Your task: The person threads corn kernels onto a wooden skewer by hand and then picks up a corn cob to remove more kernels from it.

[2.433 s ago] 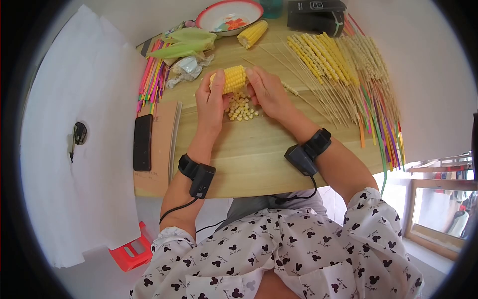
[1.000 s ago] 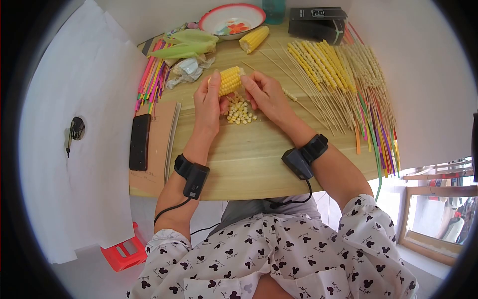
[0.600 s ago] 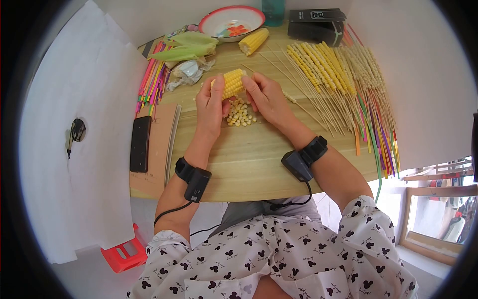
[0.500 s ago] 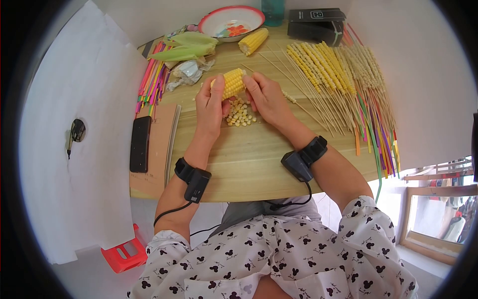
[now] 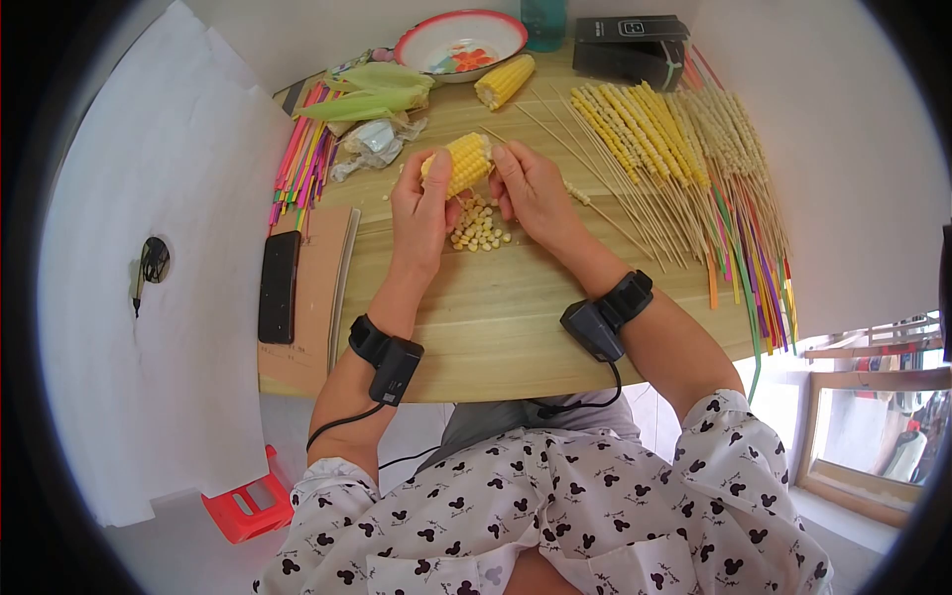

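My left hand (image 5: 424, 203) is wrapped round a piece of yellow corn cob (image 5: 464, 164), thumb on its near side. At the cob's right end is my right hand (image 5: 529, 190), its thumb and fingers bent together; anything between them is too small to make out. Loose kernels (image 5: 479, 228) lie in a small pile on the wooden table just below the cob. A skewer with a few kernels (image 5: 576, 193) lies right of my right hand.
Kernel-threaded skewers (image 5: 645, 129) lie at the right, beside coloured strips (image 5: 759, 268). Behind are another cob (image 5: 505, 82), a red-rimmed dish (image 5: 461, 45) and a black box (image 5: 631, 50). Left are husks (image 5: 372, 94), a plastic bag (image 5: 377, 144) and a phone (image 5: 279, 288).
The cob has tilted slightly in my left hand, its right end now higher. My right thumb has shifted a little away from the cob's end.
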`<state>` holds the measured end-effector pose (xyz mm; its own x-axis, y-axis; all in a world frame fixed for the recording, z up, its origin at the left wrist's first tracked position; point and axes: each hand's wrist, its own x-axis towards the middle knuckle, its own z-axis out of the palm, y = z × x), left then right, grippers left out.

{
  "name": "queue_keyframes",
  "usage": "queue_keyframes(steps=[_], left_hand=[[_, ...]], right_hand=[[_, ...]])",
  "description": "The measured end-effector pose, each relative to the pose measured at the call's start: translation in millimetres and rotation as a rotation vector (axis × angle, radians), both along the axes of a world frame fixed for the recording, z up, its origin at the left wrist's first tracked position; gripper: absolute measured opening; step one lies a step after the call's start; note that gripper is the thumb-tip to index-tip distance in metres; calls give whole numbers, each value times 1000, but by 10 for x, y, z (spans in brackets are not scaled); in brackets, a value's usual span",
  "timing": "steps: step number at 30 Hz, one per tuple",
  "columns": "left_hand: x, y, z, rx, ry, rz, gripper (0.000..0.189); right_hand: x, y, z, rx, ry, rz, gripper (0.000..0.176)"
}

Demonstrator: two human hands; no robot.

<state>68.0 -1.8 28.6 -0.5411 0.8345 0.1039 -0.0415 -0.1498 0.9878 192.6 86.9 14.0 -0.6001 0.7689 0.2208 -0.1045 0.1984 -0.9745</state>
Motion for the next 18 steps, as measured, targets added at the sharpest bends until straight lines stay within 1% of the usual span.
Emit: queue_keyframes(steps=[1, 3, 4, 8, 10, 12, 13, 15, 16, 18], left_hand=[[-5, 2, 0, 1, 0, 1, 33], [-32, 6, -5, 15, 125, 39, 32], [-45, 12, -16, 16, 125, 41, 32], [-110, 50, -92, 111, 270, 63, 31], [-110, 49, -85, 136, 319, 71, 31], [-83, 32, -26, 105, 227, 55, 30], [-87, 25, -8, 106, 227, 57, 30], [-104, 14, 15, 40, 118, 19, 31], [-113, 12, 15, 40, 117, 20, 31], [-134, 14, 10, 23, -8, -6, 34]], right_hand=[[0, 10, -12, -24, 4, 8, 35], [3, 32, -33, -58, 4, 25, 36], [2, 41, -35, -93, 5, 42, 36], [3, 61, -32, -106, 30, 64, 35], [8, 70, -20, -156, 51, 75, 31], [21, 87, -18, -181, 65, 78, 29], [25, 91, -14, -206, 78, 81, 28], [25, 89, -8, -213, 90, 91, 27], [27, 89, -5, -221, 103, 101, 27], [36, 100, -10, -217, 90, 112, 27]])
